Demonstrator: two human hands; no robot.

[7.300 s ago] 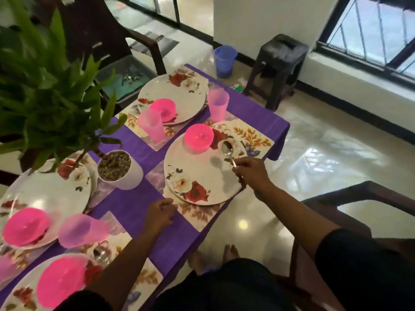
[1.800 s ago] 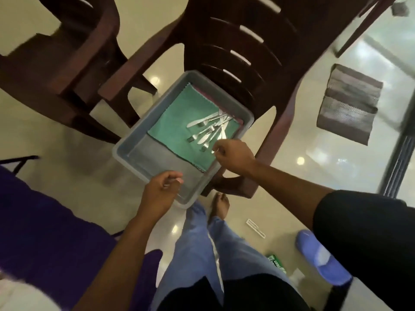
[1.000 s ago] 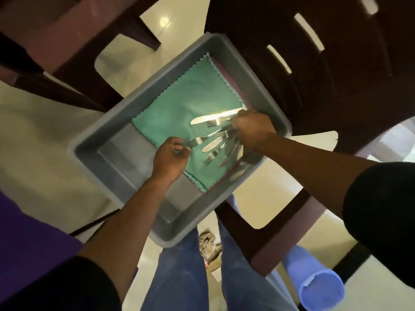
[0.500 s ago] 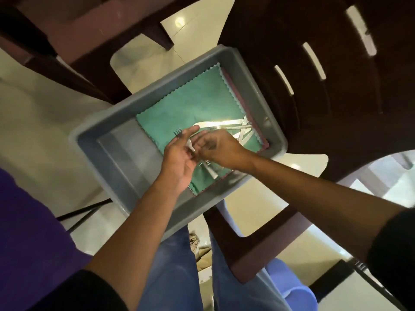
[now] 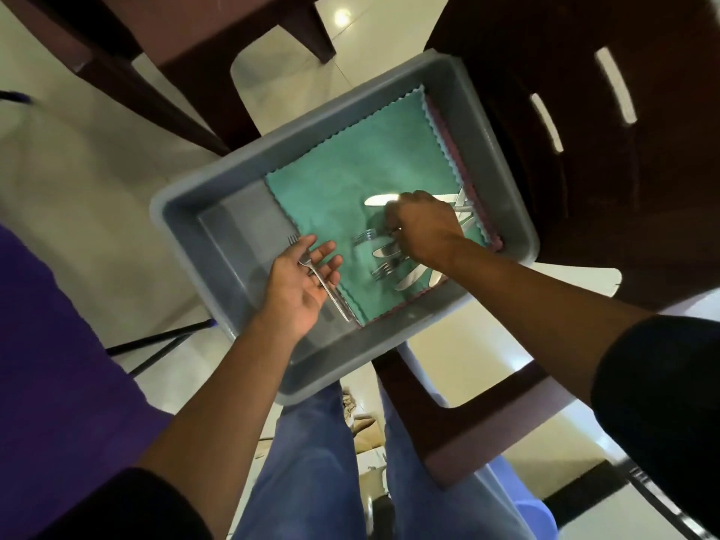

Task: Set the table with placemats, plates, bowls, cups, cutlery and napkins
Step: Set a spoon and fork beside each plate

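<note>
While the left hand (image 5: 302, 284) lies palm-up, fingers straight, carrying one fork (image 5: 319, 278), the right hand (image 5: 422, 228) curls down into the loose cutlery (image 5: 389, 263), pinching a piece. Forks and knives sit on a green napkin (image 5: 350, 169) in the grey tub (image 5: 218, 228) on a chair (image 5: 623, 189). Cutlery and napkins apparently not yet set; table unseen.

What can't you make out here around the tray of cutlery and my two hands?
- Head view: right hand covers whichever piece its fingers are on; grip unclear.
- Cutlery partly under that hand, so no count.
- Red cloth mostly under the green cloth.
- Table cut off at left edge.
</note>
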